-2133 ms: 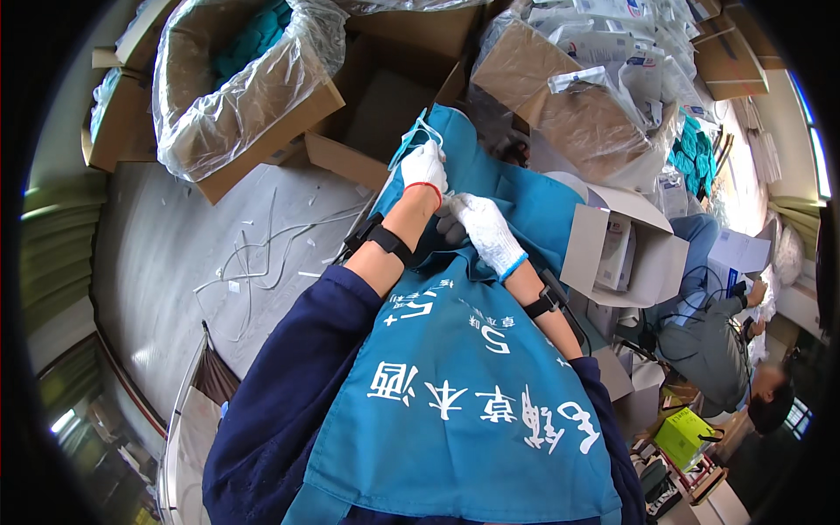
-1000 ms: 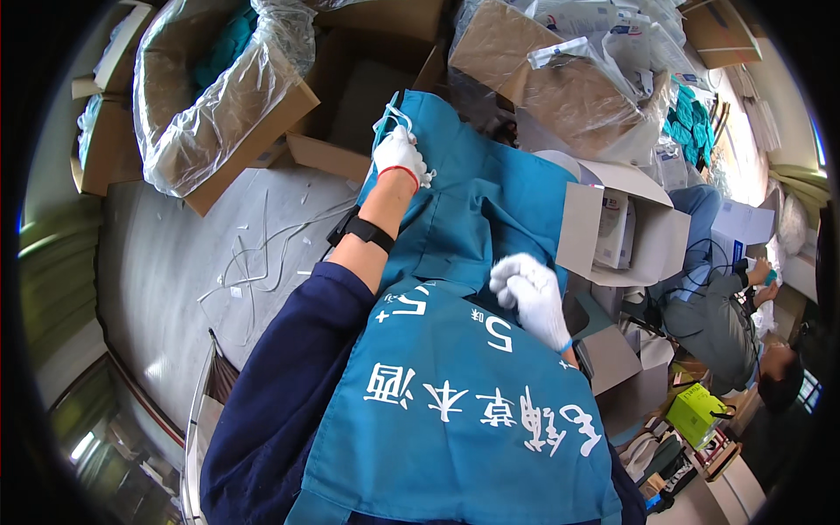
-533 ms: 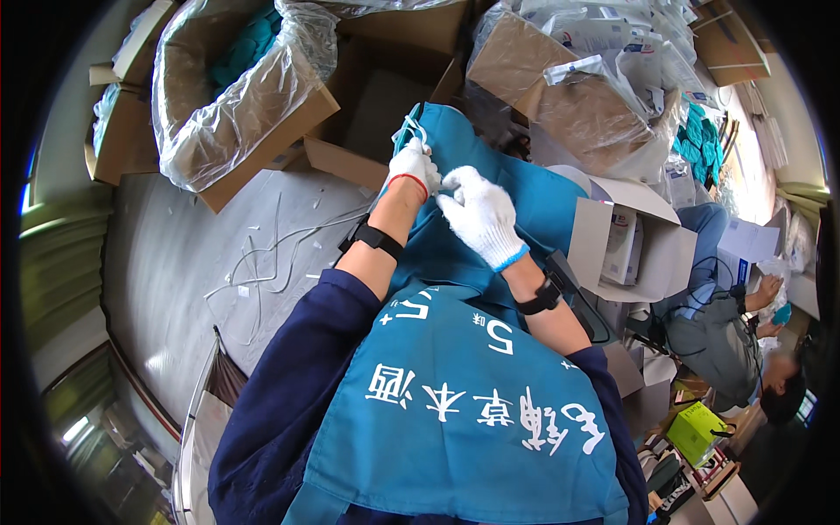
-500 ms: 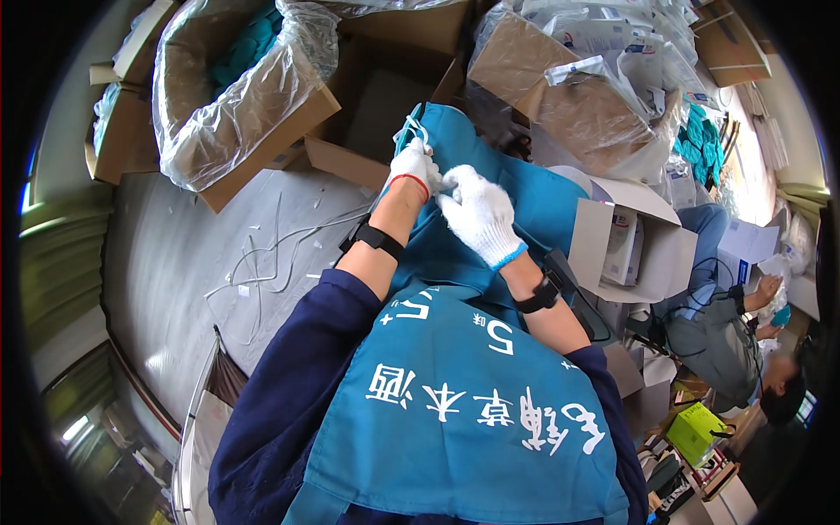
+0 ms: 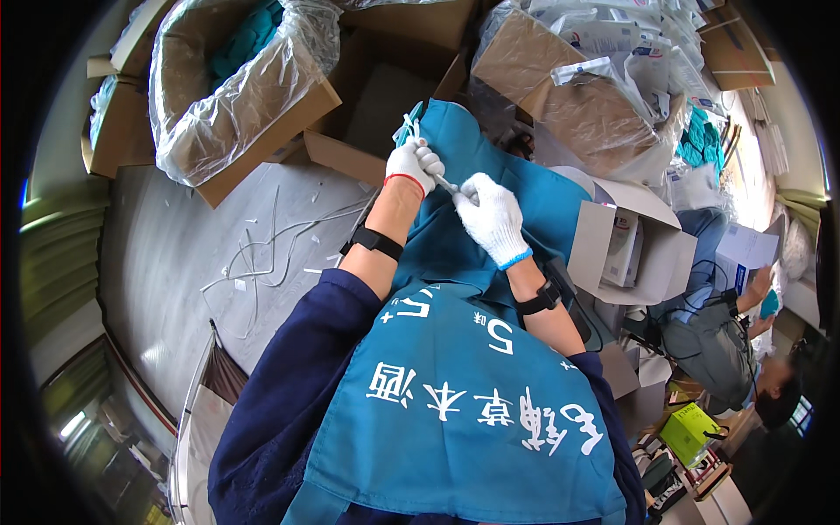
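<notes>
Ct: 2 gloved hands [image 5: 488,213], 1 apron [image 5: 464,464], 1 grn bag [image 5: 688,434] & 1 co-wkr [image 5: 704,354].

Apron [image 5: 464,464] over your lap; above it, a strap [image 5: 445,185] between your left hand [image 5: 413,166] and right hand [image 5: 490,214]. Ahead-left, a carton [image 5: 276,140] with a liner [image 5: 206,131] inside; open carton [image 5: 344,161] just right of it. Ahead-right, heaped packets [image 5: 608,39]. To your right, a box [image 5: 593,243]; co-worker [image 5: 709,346] beyond.

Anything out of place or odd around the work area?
Yes, on the grey floor to the left: thin pale strips lie in a loose tangle, with small white scraps scattered around them. It looks like dropped waste rather than anything set down on purpose. Nothing else clearly stands out.
</notes>
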Tool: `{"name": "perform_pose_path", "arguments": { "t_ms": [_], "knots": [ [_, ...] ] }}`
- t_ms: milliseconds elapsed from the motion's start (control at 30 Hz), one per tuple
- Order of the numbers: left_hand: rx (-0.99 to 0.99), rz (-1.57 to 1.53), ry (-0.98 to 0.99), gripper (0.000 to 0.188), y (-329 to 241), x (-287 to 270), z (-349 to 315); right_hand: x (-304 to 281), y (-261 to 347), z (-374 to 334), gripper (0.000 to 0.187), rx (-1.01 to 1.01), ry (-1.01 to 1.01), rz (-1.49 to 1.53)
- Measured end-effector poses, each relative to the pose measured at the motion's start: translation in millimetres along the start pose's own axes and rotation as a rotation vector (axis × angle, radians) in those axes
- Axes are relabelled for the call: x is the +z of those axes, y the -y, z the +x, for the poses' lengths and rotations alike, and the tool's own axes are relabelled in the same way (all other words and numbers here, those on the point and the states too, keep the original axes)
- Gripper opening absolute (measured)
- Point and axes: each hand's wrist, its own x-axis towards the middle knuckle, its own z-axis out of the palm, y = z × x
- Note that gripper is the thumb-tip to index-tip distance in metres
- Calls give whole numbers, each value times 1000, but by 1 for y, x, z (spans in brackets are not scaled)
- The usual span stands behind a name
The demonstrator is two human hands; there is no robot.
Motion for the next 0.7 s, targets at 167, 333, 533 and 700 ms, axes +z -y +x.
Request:
{"name": "perform_pose_path", "arguments": {
  "t_ms": [167, 333, 533, 700],
  "knots": [
    [14, -197, 57, 36, -3, -3, 5, -3, -3, -7, 12, -1, -97, 47],
    [103, 67, 181, 32, 5, -3, -8, -3, -11, -6, 10, 47, -322, 315],
    [369, 1335, 533, 26, 24, 4, -42, -7, -17, -1, 10, 19, -391, 230],
    [285, 1433, 528, 23, 21, 0, -38, -9, -26, -2, 12, 151, -319, 251]
  ]
}}
